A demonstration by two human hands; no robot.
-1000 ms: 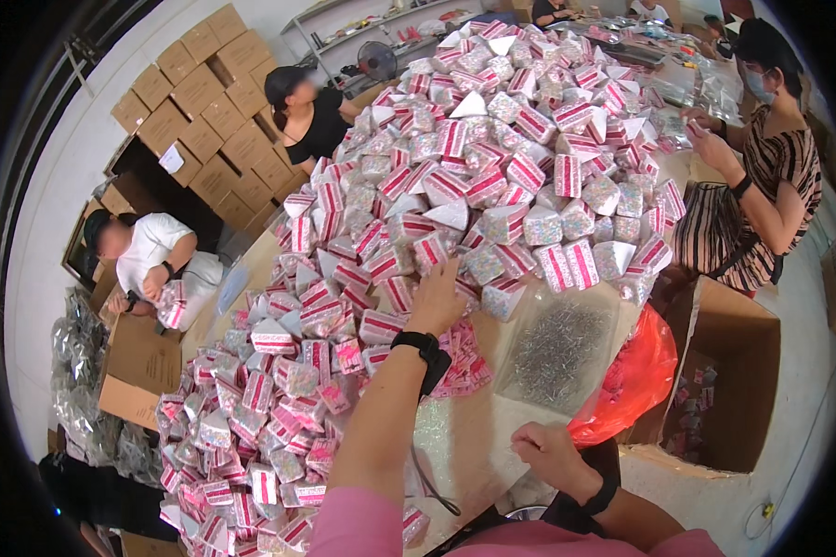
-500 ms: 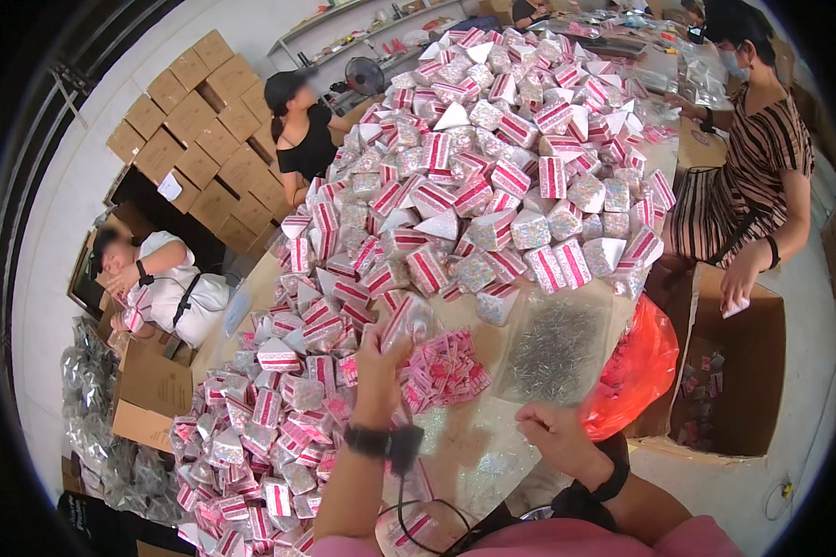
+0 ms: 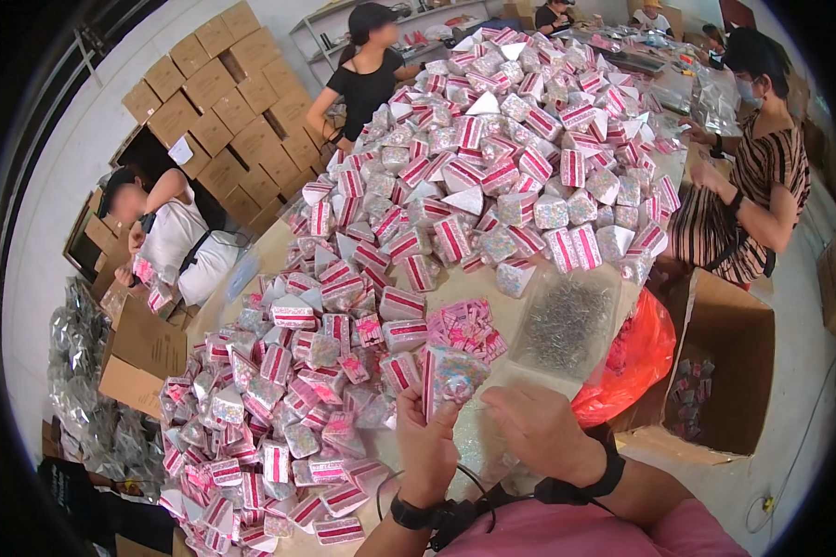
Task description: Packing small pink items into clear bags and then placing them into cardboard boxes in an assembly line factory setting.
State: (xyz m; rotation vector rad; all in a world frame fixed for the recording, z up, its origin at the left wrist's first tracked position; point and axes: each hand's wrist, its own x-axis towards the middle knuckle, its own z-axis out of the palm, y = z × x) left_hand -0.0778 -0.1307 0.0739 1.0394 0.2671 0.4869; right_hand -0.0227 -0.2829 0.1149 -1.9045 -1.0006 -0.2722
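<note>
My left hand grips a cake-slice-shaped piece in clear wrapping, with a red-and-white striped side and a speckled, multicoloured face. Close beside it, my right hand is closed, thumb and fingers drawn together; anything in its fingertips is too small or hidden to make out. Just beyond the held piece lies a heap of small pink printed cards. A shallow clear tray of thin metal pins rests right of the cards. Many similar wrapped slices spread over the table on the left.
A large mound of slices covers the table's far part. At right are a red-orange plastic bag and an open cardboard box with some pieces inside. Co-workers sit or stand along both sides. Stacked cartons line the back wall.
My left hand has drawn back from the pile toward me with a wrapped slice. My right hand has come nearer to it. The co-worker at right has lifted a hand from the box.
</note>
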